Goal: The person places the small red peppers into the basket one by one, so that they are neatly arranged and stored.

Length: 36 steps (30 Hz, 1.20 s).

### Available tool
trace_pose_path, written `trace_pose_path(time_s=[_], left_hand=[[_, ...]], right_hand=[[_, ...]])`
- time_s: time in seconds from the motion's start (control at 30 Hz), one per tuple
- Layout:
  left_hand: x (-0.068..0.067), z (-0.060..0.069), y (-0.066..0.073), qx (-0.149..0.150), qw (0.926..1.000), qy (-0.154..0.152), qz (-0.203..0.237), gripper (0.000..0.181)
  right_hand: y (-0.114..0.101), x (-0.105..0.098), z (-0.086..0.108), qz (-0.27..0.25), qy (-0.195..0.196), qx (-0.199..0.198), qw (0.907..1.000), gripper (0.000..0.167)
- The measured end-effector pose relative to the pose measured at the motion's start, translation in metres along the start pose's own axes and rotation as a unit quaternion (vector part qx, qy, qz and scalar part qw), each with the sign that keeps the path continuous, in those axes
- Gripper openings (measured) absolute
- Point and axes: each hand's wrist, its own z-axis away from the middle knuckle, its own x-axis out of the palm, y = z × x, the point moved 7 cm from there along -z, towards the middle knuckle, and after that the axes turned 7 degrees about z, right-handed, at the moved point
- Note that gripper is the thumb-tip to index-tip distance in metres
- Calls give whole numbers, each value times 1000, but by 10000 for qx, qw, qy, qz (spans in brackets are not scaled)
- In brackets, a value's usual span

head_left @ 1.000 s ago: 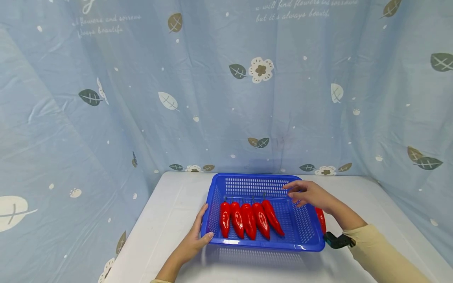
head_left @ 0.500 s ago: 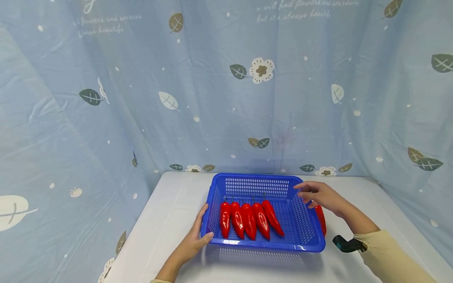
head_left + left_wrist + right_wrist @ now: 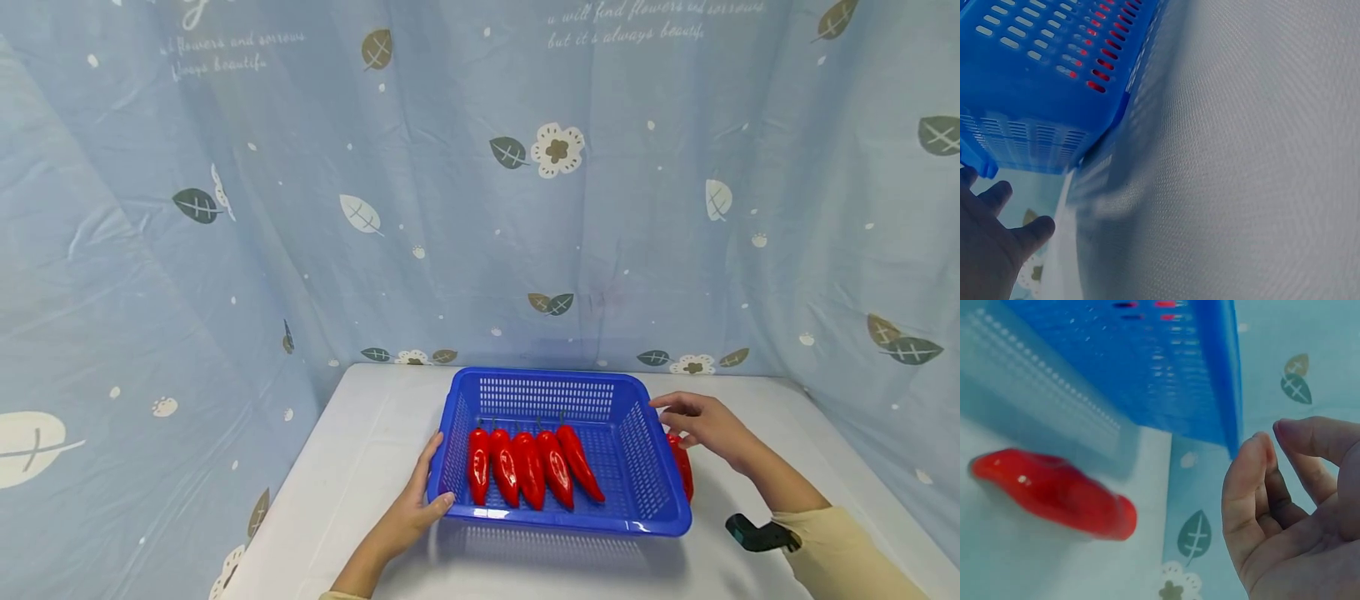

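Observation:
Five-odd aside, several red chili peppers (image 3: 528, 471) lie side by side in a blue plastic basket (image 3: 562, 523). At the basket's left side, my left hand (image 3: 408, 504) rests with extended fingers along the rim and the thumb by the near left corner. Spread fingers (image 3: 1035, 232) show beside the basket in the left wrist view. My right hand (image 3: 701, 425) hovers by the right rim, fingers loosely bent, holding nothing. Below it, one more red chili pepper (image 3: 1060, 494) lies on the table outside the basket; in the head view, basket and hand partly hide it.
The white tabletop (image 3: 352, 442) extends around the basket. Blue patterned cloth (image 3: 450, 208) hangs behind and along both sides. A dark device (image 3: 757, 533) is worn at the right wrist.
My right hand has moved rightward from over the basket's right end to just outside its rim, above the loose chili pepper. The left hand and basket stay put.

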Motion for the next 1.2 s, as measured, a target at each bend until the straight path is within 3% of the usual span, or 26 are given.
trace_pose_path(time_s=[0.33, 0.77, 1.2], left_hand=[[1, 0, 0, -14, 10000, 8, -14, 90], [1, 0, -1, -38, 10000, -8, 28, 91], [1, 0, -1, -10, 10000, -1, 34, 90]], right_hand=[[24, -1, 8, 169, 322, 152, 9992, 40], [57, 12, 15, 373, 586, 630, 9956, 41], [79, 28, 15, 416, 260, 1041, 9934, 57]])
